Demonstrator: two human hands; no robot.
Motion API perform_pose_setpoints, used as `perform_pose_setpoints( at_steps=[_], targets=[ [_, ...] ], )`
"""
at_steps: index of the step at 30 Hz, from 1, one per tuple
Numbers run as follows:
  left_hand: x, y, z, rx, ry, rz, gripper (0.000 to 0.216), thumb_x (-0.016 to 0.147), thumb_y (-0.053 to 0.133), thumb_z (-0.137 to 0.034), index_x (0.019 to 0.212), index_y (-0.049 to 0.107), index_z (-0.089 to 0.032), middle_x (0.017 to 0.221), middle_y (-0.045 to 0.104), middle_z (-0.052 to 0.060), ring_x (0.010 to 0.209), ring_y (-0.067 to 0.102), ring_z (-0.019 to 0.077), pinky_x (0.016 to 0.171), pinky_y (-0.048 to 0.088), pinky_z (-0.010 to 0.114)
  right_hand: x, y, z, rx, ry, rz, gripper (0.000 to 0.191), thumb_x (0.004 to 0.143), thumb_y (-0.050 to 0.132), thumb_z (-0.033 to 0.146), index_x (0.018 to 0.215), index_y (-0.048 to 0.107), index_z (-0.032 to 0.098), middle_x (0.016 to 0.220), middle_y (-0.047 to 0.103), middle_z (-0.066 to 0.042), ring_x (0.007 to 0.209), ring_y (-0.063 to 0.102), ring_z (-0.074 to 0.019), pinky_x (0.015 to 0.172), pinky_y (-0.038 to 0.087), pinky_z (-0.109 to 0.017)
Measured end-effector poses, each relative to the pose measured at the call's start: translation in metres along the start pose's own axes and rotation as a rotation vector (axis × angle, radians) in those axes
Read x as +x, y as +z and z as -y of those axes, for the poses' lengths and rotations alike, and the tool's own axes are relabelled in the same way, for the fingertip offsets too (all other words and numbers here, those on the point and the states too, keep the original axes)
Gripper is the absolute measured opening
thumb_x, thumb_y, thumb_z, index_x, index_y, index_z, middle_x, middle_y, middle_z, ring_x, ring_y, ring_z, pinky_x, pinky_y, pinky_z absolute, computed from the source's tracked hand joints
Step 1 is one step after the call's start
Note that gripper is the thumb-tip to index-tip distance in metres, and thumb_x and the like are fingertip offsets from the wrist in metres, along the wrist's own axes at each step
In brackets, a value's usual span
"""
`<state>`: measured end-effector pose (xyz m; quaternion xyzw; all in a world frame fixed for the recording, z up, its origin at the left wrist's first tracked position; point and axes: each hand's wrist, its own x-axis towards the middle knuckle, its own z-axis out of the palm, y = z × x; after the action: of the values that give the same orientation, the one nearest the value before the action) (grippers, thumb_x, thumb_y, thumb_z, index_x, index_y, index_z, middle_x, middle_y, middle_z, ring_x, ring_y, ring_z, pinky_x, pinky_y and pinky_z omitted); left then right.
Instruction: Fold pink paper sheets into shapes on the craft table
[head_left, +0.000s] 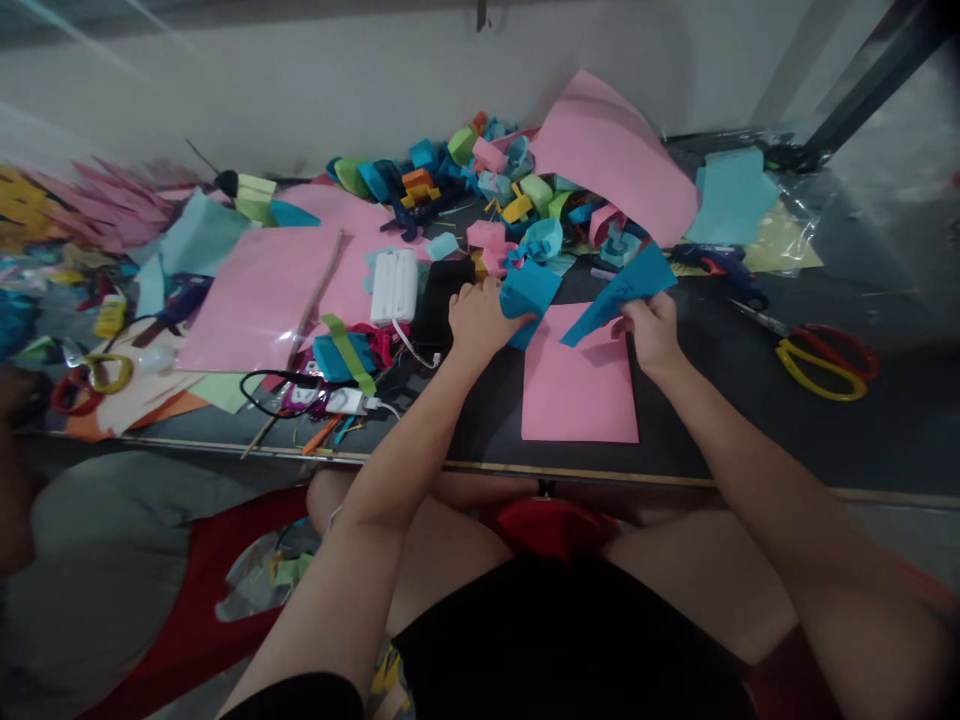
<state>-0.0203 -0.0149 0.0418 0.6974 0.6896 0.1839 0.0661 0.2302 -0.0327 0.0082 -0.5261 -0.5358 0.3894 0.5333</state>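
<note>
My right hand (654,335) pinches a blue piece of paper (628,288) with faint dark marks, raised and tilted above a pink sheet (580,400). Another blue paper piece (531,292) is at my left hand (486,318), whose thumb lies across its lower part; the other fingers are bent at its left edge and partly hidden. Beneath both hands, the pink rectangular sheet lies flat near the front edge of the dark table (705,430).
Scissors with red and yellow handles (825,362) and a glue gun (724,268) lie to the right. Folded paper shapes (525,200) are heaped at the back. A white power bank (394,286) and pink sheets (251,295) lie left. Another person (97,560) sits at far left.
</note>
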Motion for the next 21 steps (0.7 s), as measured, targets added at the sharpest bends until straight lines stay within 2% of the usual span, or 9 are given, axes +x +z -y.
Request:
perform_pose_setpoints(
  at_steps=[4, 7, 11, 13, 15, 17, 19, 21],
  targets=[
    [0.002, -0.002, 0.001, -0.14, -0.03, 0.024, 0.046, 0.08, 0.083, -0.031, 0.122, 0.065, -0.024, 0.117, 0.075, 0.012, 0.116, 0.067, 0.0359, 0.102, 0.051, 0.049, 0.003, -0.004, 0.004, 0.053, 0.007, -0.056, 0.023, 0.077, 0.062, 0.048, 0.079, 0.056, 0.026, 0.069, 0.056, 0.0, 0.058, 0.055, -0.0164, 0.052, 0.049, -0.033],
    [0.002, -0.009, -0.001, -0.217, -0.069, -0.016, 0.04, 0.09, 0.071, -0.025, 0.129, 0.063, -0.023, 0.126, 0.073, 0.011, 0.12, 0.068, 0.0332, 0.103, 0.052, 0.046, 0.002, -0.004, 0.006, 0.03, -0.031, -0.078, 0.021, 0.076, 0.065, 0.045, 0.074, 0.056, 0.025, 0.069, 0.055, 0.0, 0.064, 0.057, -0.0171, 0.059, 0.052, -0.033],
    [0.0, -0.017, -0.005, -0.162, -0.108, -0.083, 0.045, 0.099, 0.052, -0.021, 0.144, 0.054, -0.02, 0.141, 0.066, 0.014, 0.135, 0.06, 0.0343, 0.112, 0.047, 0.045, 0.006, -0.009, -0.003, -0.042, -0.032, -0.166, 0.034, 0.086, 0.062, 0.059, 0.077, 0.057, 0.026, 0.065, 0.048, 0.0, 0.07, 0.061, -0.0206, 0.066, 0.056, -0.037],
    [0.0, -0.02, -0.006, -0.152, -0.112, -0.097, 0.048, 0.099, 0.044, -0.017, 0.147, 0.052, -0.019, 0.143, 0.065, 0.013, 0.138, 0.058, 0.0316, 0.115, 0.045, 0.044, 0.009, -0.014, -0.009, -0.092, -0.073, -0.225, 0.043, 0.089, 0.057, 0.069, 0.082, 0.059, 0.026, 0.068, 0.05, 0.0, 0.077, 0.064, -0.0224, 0.072, 0.057, -0.04],
    [-0.001, -0.022, -0.005, -0.136, -0.097, -0.161, 0.05, 0.1, 0.04, -0.018, 0.149, 0.051, -0.018, 0.15, 0.061, 0.012, 0.146, 0.05, 0.0287, 0.12, 0.04, 0.044, 0.011, -0.017, -0.013, -0.168, -0.131, -0.228, 0.052, 0.093, 0.048, 0.077, 0.093, 0.062, 0.026, 0.075, 0.054, -0.002, 0.081, 0.066, -0.0226, 0.075, 0.057, -0.04],
    [-0.002, -0.023, -0.004, -0.094, -0.064, -0.295, 0.053, 0.102, 0.042, -0.024, 0.154, 0.046, -0.016, 0.164, 0.047, 0.012, 0.157, 0.034, 0.0289, 0.126, 0.031, 0.048, 0.011, -0.019, -0.012, -0.235, -0.168, -0.183, 0.06, 0.093, 0.042, 0.082, 0.101, 0.063, 0.026, 0.08, 0.057, -0.003, 0.079, 0.064, -0.021, 0.073, 0.055, -0.038],
    [-0.004, -0.02, -0.003, -0.067, 0.024, -0.391, 0.056, 0.103, 0.044, -0.032, 0.156, 0.044, -0.014, 0.17, 0.037, 0.014, 0.161, 0.025, 0.0322, 0.128, 0.025, 0.053, 0.01, -0.019, -0.009, -0.269, -0.172, -0.138, 0.065, 0.09, 0.043, 0.086, 0.1, 0.063, 0.025, 0.078, 0.057, -0.002, 0.073, 0.059, -0.0187, 0.067, 0.05, -0.034],
    [-0.007, -0.01, -0.005, -0.096, 0.24, -0.318, 0.051, 0.103, 0.044, -0.037, 0.148, 0.054, -0.014, 0.161, 0.049, 0.018, 0.155, 0.038, 0.0345, 0.125, 0.029, 0.056, 0.01, -0.017, -0.006, -0.285, -0.163, -0.128, 0.069, 0.086, 0.046, 0.089, 0.091, 0.063, 0.022, 0.072, 0.055, -0.001, 0.066, 0.053, -0.0163, 0.062, 0.044, -0.031]
  ],
)
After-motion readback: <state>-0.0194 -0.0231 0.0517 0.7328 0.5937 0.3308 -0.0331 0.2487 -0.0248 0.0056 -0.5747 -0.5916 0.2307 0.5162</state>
